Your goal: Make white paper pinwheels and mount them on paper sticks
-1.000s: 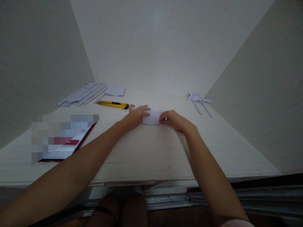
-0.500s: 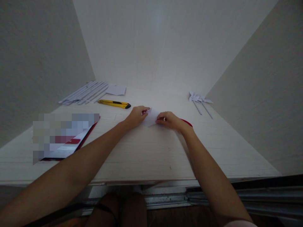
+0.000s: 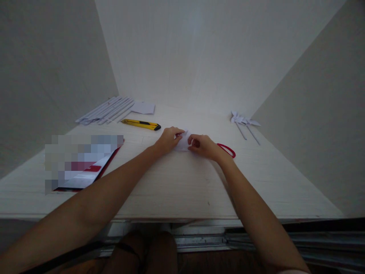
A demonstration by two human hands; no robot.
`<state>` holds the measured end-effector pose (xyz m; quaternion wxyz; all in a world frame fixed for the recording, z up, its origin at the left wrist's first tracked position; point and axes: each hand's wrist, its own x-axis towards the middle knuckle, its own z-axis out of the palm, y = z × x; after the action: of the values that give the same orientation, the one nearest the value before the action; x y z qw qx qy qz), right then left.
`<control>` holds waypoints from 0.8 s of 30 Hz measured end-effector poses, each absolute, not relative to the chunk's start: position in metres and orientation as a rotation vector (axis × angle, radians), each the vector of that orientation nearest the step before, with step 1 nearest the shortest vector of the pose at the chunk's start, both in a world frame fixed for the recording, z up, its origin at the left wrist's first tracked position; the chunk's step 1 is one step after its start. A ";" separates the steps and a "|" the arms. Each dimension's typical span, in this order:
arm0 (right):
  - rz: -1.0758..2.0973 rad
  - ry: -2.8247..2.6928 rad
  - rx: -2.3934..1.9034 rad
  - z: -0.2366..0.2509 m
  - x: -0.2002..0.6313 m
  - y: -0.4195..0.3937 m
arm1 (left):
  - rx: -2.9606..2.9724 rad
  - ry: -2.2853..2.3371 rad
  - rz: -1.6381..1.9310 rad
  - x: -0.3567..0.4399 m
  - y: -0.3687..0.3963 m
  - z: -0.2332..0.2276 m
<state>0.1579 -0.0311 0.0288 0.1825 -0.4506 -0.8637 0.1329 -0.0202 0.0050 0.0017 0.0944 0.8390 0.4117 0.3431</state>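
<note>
Between my hands lies a small piece of white paper (image 3: 181,145), with a raised, folded corner at its far side. My left hand (image 3: 169,139) has thumb and forefinger closed on the paper's left part. At the paper's right side my right hand (image 3: 203,146) is curled, thumb and fingers bent round its edge. The fingertips hide some of the paper. A red loop handle (image 3: 227,150) sticks out behind my right wrist; the rest of that tool is hidden.
To the left lie a yellow utility knife (image 3: 142,124), several rolled paper sticks (image 3: 107,110) and a paper stack (image 3: 144,107). A partly blurred tablet (image 3: 97,173) is near my left forearm. Paper pinwheels (image 3: 241,120) lie at the right. Walls enclose the white table (image 3: 176,186).
The view has shifted slightly, so things on the table sit further right. My right fingers have moved along the paper's edge and opened a little, and more of the red handle shows.
</note>
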 end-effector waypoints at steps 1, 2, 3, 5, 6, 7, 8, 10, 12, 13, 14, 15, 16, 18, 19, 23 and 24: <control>0.375 -2.454 -1.251 0.029 0.158 -0.032 | 2.482 1.230 1.020 -0.020 0.005 0.002; 0.375 -2.473 -1.237 0.030 0.158 -0.032 | 2.469 1.244 1.027 -0.020 0.004 0.002; 0.371 -2.489 -1.229 0.031 0.158 -0.033 | 2.452 1.255 1.040 -0.020 0.004 0.003; 0.362 -2.512 -1.216 0.032 0.158 -0.033 | 2.422 1.260 1.072 -0.020 0.003 0.003; 0.358 -2.523 -1.205 0.033 0.158 -0.033 | 2.419 1.249 1.084 -0.020 0.002 0.004; 0.356 -2.537 -1.195 0.033 0.158 -0.033 | 2.425 1.232 1.089 -0.020 0.002 0.004; 0.354 -2.552 -1.186 0.034 0.158 -0.033 | 2.436 1.213 1.088 -0.020 0.002 0.004; 0.341 -2.578 -1.178 0.034 0.158 -0.033 | 2.466 1.179 1.085 -0.020 0.002 0.004; 0.323 -2.593 -1.181 0.034 0.159 -0.034 | 2.495 1.148 1.095 -0.020 0.003 0.003; 0.317 -2.599 -1.181 0.034 0.159 -0.034 | 2.508 1.131 1.103 -0.021 0.004 0.003; 0.315 -2.602 -1.178 0.034 0.159 -0.034 | 2.522 1.110 1.107 -0.021 0.005 0.002; 0.316 -2.602 -1.175 0.033 0.159 -0.034 | 2.534 1.086 1.105 -0.022 0.005 0.002; 0.321 -2.600 -1.170 0.033 0.159 -0.034 | 2.545 1.058 1.097 -0.023 0.006 0.002; 0.335 -2.590 -1.159 0.033 0.158 -0.034 | 2.567 0.988 1.071 -0.024 0.006 0.002; 0.342 -2.586 -1.156 0.032 0.158 -0.034 | 2.579 0.950 1.058 -0.025 0.007 0.002; 0.345 -2.571 -1.182 0.033 0.157 -0.034 | 2.625 0.830 1.018 -0.028 0.008 0.003; 0.343 -2.571 -1.195 0.033 0.157 -0.034 | 2.630 0.815 1.010 -0.028 0.009 0.003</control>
<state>0.1569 -0.0344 0.0334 0.1423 -0.4143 -0.8911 0.1189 -0.0283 0.0087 0.0027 0.1041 0.8919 0.2763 0.3425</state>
